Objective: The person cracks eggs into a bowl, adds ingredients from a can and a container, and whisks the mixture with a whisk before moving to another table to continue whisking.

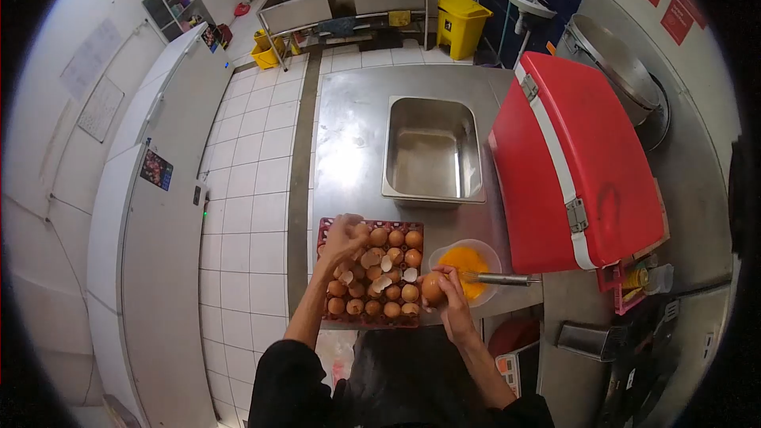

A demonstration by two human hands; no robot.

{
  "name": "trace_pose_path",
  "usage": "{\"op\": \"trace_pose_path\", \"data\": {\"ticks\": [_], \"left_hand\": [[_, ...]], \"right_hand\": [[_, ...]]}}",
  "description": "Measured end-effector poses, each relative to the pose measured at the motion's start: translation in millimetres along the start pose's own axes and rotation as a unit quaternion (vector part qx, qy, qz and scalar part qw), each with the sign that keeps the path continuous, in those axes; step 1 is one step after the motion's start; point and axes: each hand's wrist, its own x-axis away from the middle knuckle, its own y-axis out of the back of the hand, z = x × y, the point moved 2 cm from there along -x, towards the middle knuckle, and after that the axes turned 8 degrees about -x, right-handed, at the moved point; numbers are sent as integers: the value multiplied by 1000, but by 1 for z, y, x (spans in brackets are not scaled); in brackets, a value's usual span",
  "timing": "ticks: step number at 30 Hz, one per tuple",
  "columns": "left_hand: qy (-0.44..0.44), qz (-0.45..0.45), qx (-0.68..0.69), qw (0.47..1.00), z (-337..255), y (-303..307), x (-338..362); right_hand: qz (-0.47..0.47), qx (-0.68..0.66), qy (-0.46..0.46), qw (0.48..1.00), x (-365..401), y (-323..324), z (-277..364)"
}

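Note:
A red egg tray filled with brown eggs lies at the table's near edge. Several broken eggshells rest on top of the eggs. Over the tray's far left corner, my left hand has its fingers curled round an egg, partly hidden by them. My right hand grips a whole brown egg between the tray and a clear bowl. Beaten orange-yellow egg fills the bowl's bottom. A metal whisk leans in it, handle pointing right over the rim.
A deep steel pan stands beyond the tray on the steel table. To the right sits a large red cool box with a white band. A kitchen scale is low by my right forearm. Sinks line the far wall.

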Motion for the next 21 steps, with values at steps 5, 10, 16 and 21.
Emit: {"op": "trace_pose_path", "data": {"ticks": [5, 10, 16, 21], "left_hand": [[-45, -172, 354, 918, -141, 28, 65], [-102, -238, 258, 931, -223, -29, 108], [-89, -187, 237, 949, -248, -54, 111], [-48, -144, 303, 941, -258, -77, 105]], "right_hand": [[-9, -66, 25, 997, -6, 10, 8], [-37, -79, 95, 992, 1, 10, 23], [-55, -80, 81, 992, 16, 34, 44], [-25, -102, 83, 991, 18, 67, 49]]}}
